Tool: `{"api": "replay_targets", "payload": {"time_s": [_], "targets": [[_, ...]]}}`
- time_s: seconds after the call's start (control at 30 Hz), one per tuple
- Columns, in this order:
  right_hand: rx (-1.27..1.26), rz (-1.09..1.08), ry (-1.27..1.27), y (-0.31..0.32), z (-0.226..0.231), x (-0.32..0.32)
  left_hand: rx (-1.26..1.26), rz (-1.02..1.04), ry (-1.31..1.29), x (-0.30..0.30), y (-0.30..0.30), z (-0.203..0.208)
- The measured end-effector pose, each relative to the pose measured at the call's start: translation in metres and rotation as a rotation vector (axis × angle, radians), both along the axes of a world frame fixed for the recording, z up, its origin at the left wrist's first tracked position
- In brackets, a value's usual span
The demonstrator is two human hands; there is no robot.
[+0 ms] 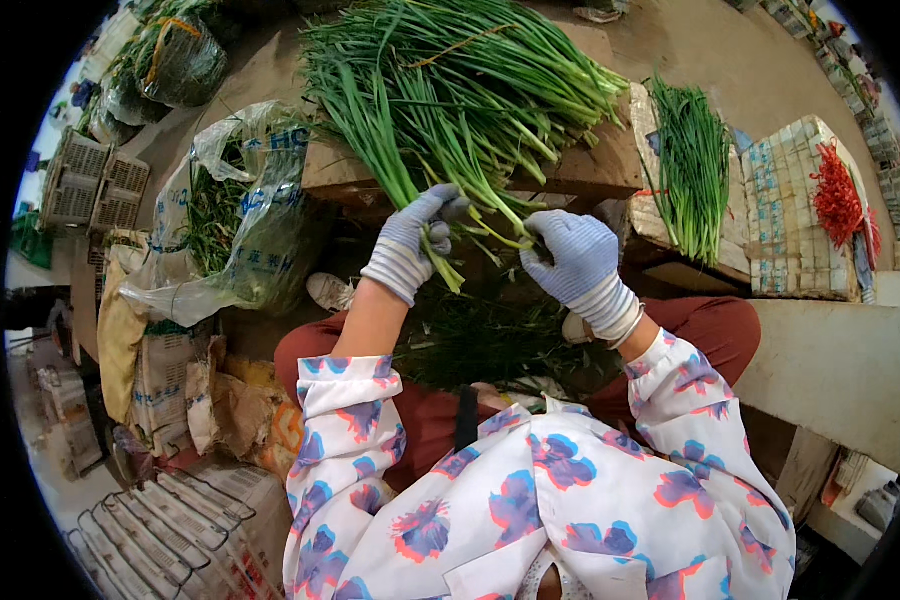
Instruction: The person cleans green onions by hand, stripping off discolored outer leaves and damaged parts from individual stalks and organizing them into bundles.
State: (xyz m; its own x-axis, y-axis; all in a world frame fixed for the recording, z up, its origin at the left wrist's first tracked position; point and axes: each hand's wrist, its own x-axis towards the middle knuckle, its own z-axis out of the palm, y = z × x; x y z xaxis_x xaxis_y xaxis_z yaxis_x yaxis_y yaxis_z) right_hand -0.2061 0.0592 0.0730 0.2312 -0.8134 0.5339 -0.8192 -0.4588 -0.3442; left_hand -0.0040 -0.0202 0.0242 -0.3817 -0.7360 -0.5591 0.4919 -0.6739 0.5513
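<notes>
The left hand [415, 240], in a grey knit glove with a striped cuff, has its fingers curled tight around a few long green chive stalks [440, 255], whose pale cut ends stick out below the fist. The right hand [575, 262], gloved the same way, pinches the same stalks between thumb and fingertips just beside the left hand. The held stalks rise into the big loose heap of long green chives [450, 80] spread over the brown wooden surface [580, 170] in front of the person. To the right, a smaller tidy bundle of green chives [692, 170] lies on a printed cardboard sheet [785, 210], near a cluster of red rubber bands [836, 200]. To the left, a clear plastic bag of greens [240, 215] leans against the surface.
</notes>
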Motion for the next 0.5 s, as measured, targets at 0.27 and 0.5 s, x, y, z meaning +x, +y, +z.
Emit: {"api": "replay_targets", "payload": {"time_s": [0.27,0.5], "targets": [[0.022,0.238,0.131,0.039,-0.004,0.02,-0.143,-0.203,-0.171,-0.005,0.009,-0.009],[0.807,0.194,0.829,0.058,-0.055,-0.02,-0.142,-0.106,0.3,0.021,0.01,-0.009]]}}
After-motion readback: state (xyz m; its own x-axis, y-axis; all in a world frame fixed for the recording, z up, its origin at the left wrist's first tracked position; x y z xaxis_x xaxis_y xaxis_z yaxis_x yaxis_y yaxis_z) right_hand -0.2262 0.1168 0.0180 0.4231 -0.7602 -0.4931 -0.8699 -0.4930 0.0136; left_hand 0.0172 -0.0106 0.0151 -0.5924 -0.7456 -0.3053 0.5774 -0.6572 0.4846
